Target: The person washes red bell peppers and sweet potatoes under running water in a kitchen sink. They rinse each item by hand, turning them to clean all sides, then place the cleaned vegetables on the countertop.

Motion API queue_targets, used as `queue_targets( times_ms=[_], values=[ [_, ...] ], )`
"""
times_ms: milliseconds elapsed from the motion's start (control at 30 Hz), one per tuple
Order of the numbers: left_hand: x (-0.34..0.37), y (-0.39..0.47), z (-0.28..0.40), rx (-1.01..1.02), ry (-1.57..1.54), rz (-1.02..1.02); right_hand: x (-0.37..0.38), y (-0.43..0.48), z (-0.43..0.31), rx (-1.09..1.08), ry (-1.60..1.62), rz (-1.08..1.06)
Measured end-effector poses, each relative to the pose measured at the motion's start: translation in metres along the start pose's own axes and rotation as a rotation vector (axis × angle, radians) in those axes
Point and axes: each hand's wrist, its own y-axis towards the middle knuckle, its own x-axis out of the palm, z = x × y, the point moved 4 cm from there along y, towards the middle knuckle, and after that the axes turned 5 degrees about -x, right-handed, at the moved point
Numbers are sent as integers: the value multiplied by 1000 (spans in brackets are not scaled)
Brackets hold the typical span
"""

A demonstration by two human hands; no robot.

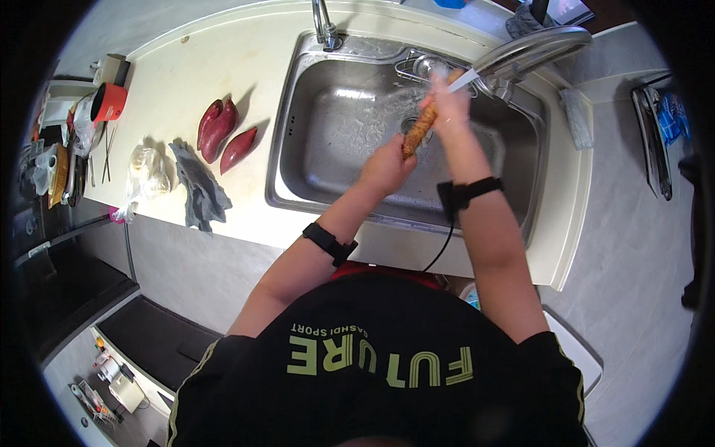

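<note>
Over the stainless steel sink [352,184], my left hand [389,167] grips the lower end of a long brown root vegetable [420,132]. My right hand [448,106] is blurred and sits around its upper part, under water falling from the large curved faucet [530,47]. Whether the right fingers are closed tightly cannot be told. Water runs over the sink floor near the drain. On the counter to the left lie several dark red, tapered vegetables [239,150].
A grey cloth [200,187] and a clear plastic bag [146,173] lie on the left counter. Farther left are a red container [109,102] and chopsticks [106,153]. A smaller faucet [328,36] and a wire rack [410,70] are at the sink's back edge.
</note>
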Motion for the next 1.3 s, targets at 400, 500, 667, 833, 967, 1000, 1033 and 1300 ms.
queue_targets(
  times_ms=[400,500,667,833,967,1000,1033,1300],
  values=[
    [18,-13,-30,0,-136,-11,10,-3,-15,177,232,-97],
    [16,-5,-32,-6,-140,-6,10,-9,-17,82,270,-127],
    [20,24,-13,21,-256,-39,10,-43,13,176,-160,-177],
    [28,44,8,78,-570,-198,-3,-45,6,-33,-58,-56],
    [8,59,23,16,-930,-171,-11,-29,-16,-200,-582,-95],
    [-4,70,32,71,-942,-111,-10,-27,-19,-253,-736,-136],
    [-11,75,41,129,-1035,-85,-9,-26,-21,-277,-910,-151],
    [-33,88,80,-137,-1572,-44,-10,-23,-6,-633,-1114,-359]
  ],
)
